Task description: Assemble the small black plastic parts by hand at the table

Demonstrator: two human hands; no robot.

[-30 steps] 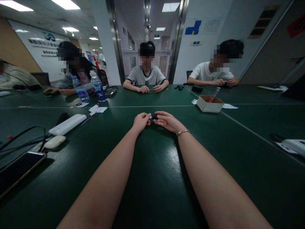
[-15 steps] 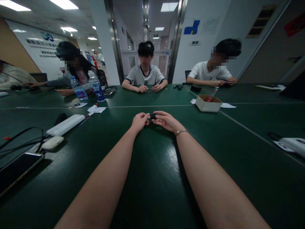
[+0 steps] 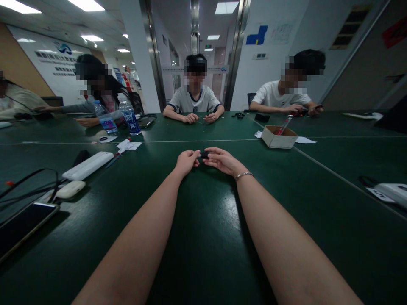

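Both my arms stretch out over a dark green table point(image 3: 203, 237). My left hand point(image 3: 187, 162) and my right hand point(image 3: 222, 161) meet at the table's middle, fingers curled round a small black object point(image 3: 203, 155) held between them. Only a short dark piece of it shows between the fingertips, too small to name. A thin bracelet point(image 3: 244, 175) sits on my right wrist.
At the left lie a phone point(image 3: 22, 226), a white case point(image 3: 70, 189), a long white box point(image 3: 88, 165), cables and two water bottles point(image 3: 131, 118). A small cardboard box point(image 3: 280, 137) stands right of centre. Three people sit across the table, a fourth at far left.
My hands have hardly moved and keep hold of the small black object. The person at the far right has shifted their hands a little.
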